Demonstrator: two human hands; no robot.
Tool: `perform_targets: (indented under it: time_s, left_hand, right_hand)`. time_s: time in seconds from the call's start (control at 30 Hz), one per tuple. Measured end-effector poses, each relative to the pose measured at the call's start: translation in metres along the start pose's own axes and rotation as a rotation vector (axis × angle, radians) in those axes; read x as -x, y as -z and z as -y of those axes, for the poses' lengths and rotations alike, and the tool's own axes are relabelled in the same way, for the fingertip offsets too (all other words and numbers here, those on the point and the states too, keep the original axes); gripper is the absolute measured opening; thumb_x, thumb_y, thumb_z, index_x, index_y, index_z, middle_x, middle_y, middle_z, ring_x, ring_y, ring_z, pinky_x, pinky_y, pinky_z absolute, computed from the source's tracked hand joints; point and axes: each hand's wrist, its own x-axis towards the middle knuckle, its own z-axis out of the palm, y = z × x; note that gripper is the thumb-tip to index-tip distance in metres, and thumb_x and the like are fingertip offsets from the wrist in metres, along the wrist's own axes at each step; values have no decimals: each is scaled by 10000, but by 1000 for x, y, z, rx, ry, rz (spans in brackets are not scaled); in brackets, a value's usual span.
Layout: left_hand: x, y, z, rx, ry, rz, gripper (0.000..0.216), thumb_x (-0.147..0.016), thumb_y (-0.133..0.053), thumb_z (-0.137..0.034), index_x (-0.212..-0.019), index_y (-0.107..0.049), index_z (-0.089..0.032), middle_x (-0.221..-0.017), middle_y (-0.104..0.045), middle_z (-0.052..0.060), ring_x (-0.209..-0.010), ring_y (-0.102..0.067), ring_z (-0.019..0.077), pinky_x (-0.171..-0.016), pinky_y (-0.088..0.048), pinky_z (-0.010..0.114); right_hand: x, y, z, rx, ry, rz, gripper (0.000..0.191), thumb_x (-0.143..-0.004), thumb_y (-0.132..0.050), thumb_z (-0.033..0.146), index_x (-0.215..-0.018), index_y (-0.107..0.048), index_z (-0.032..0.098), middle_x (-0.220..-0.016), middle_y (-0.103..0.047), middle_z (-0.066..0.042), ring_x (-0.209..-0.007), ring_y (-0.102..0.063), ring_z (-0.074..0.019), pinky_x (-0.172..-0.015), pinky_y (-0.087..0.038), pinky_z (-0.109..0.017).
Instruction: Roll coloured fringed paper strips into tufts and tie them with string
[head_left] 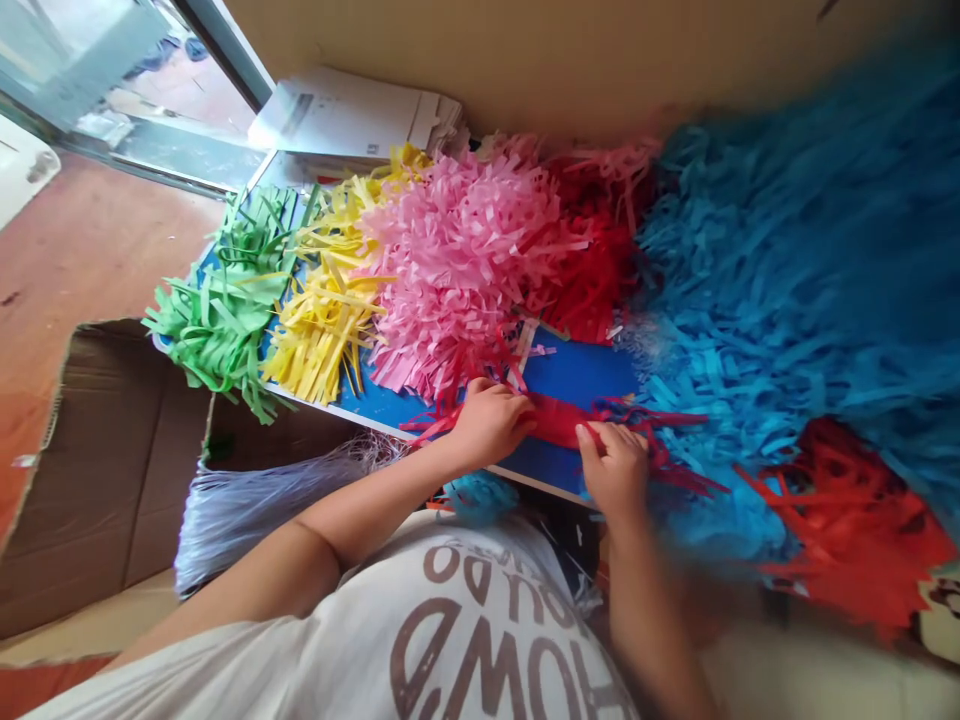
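Observation:
A strip of red tissue paper (556, 421), fringed at both ends, lies near the front edge of the blue tabletop (581, 368). My left hand (491, 420) is closed on its left part, fingers curled over the paper. At its right part, my right hand (613, 462) pinches the same strip between thumb and fingers. Red fringes spread out past both hands. Just beyond my left hand sits a pile of pink fringed paper (465, 240), with dark red fringed paper (592, 270) beside it.
Yellow (326, 320) and green fringed bundles (232, 310) lie to the left. A big blue fringe heap (780, 300) and a red-orange bundle (862, 530) fill the right. A paper stack (360, 115) stands behind. Below left are a cardboard box (127, 420) and silvery strands (247, 510).

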Motion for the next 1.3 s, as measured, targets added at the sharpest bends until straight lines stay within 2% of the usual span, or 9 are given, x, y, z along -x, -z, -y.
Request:
perform_targets:
  time_s: [0.13, 0.27, 0.43, 0.83, 0.93, 1.03, 1.1, 1.2, 1.3]
  left_hand:
    - [0, 0, 8, -29, 39, -92, 257, -974, -501, -374, -955, -687, -197, -851, -747, 53, -848, -663, 212, -852, -333, 396]
    - [-7, -1, 4, -112, 88, -93, 255, -970, -472, -340, -989, -671, -181, -765, -736, 52, -760, -666, 215, -818, -332, 399]
    - [-13, -5, 3, -186, 112, -108, 226, -929, -484, -293, -1011, -653, -167, -678, -713, 44, -692, -669, 223, -829, -338, 413]
    - [-19, -3, 3, -220, 153, -21, 222, -958, -477, -298, -1042, -641, -174, -701, -716, 45, -684, -665, 225, -809, -346, 409]
    - [-18, -7, 4, -242, 126, -88, 201, -961, -499, -307, -1018, -645, -181, -754, -715, 56, -749, -652, 233, -813, -350, 415]
    - [-18, -13, 7, -311, -5, -316, 186, -970, -514, -306, -1047, -659, -217, -1082, -707, 105, -1032, -607, 269, -899, -342, 435]
    - [-20, -15, 11, -358, -222, -355, 194, -988, -489, -291, -1024, -673, -242, -1161, -679, 80, -1077, -574, 255, -937, -335, 429]
    - [-23, -9, 14, -407, -507, -168, 270, -1007, -435, -249, -907, -683, -216, -955, -688, 39, -881, -586, 203, -935, -353, 418]
    - [-20, 3, 13, -427, -534, -23, 253, -978, -442, -209, -917, -687, -191, -890, -666, 41, -851, -586, 200, -1032, -325, 464]
  right_hand:
    - [-4, -3, 3, 141, -77, -23, 247, -934, -577, 313, -718, -628, 203, -750, -662, -54, -750, -564, -206, -696, -320, -339]
    - [-8, -4, 4, 193, -109, -4, 294, -928, -574, 329, -661, -590, 207, -685, -631, -47, -705, -535, -201, -673, -288, -339]
    - [-11, -6, 2, 231, -132, 4, 294, -922, -595, 346, -668, -592, 199, -681, -639, -39, -690, -552, -191, -666, -278, -339]
    - [-10, -10, 1, 243, -158, 13, 294, -918, -584, 365, -669, -584, 209, -670, -637, -31, -693, -553, -197, -666, -266, -337]
    - [-9, -11, 1, 235, -187, -42, 224, -895, -619, 379, -748, -601, 211, -697, -654, -30, -705, -566, -209, -676, -278, -339]
    - [-8, -5, 5, 334, -232, -193, 248, -852, -680, 417, -924, -624, 187, -866, -700, -91, -808, -589, -255, -714, -290, -360]
    - [-7, 2, 12, 419, -189, -286, 220, -859, -676, 374, -967, -636, 186, -981, -704, -126, -883, -591, -280, -753, -295, -383]
    - [-5, 14, 22, 318, 49, -196, 82, -883, -618, 225, -953, -660, 219, -999, -724, -79, -941, -611, -245, -856, -314, -401]
    - [-4, 18, 21, 154, 257, 76, 112, -908, -587, 216, -982, -670, 201, -1005, -742, -61, -947, -637, -205, -897, -316, -383]
